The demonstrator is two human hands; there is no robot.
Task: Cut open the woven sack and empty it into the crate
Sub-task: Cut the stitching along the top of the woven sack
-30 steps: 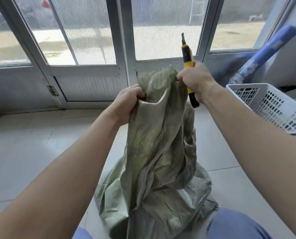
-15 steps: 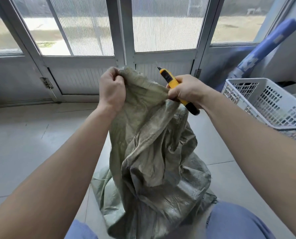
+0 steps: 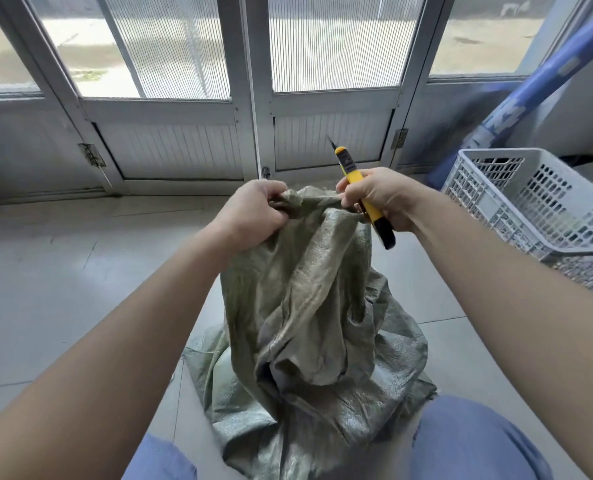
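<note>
Judgement on crumpled grey-green woven plastic sack (image 3: 309, 306), left of white perforated plastic crate (image 3: 530, 209): handles limp, soft, weight low; left grip (image 3: 253, 209) clamped on bunched mouth, right grip (image 3: 378, 195) clamped on yellow-and-black utility knife (image 3: 352, 173); best hold at mouth.

The floor (image 3: 63, 289) is laid with pale grey tiles with thin joints, running up to the glazed doors. A crumpled green woven sack (image 3: 305, 341) rests on it, its lower folds spread across the tiles. At the right stands a light grey perforated crate (image 3: 537, 209), and behind it leans a blue roll (image 3: 530, 98).
</note>
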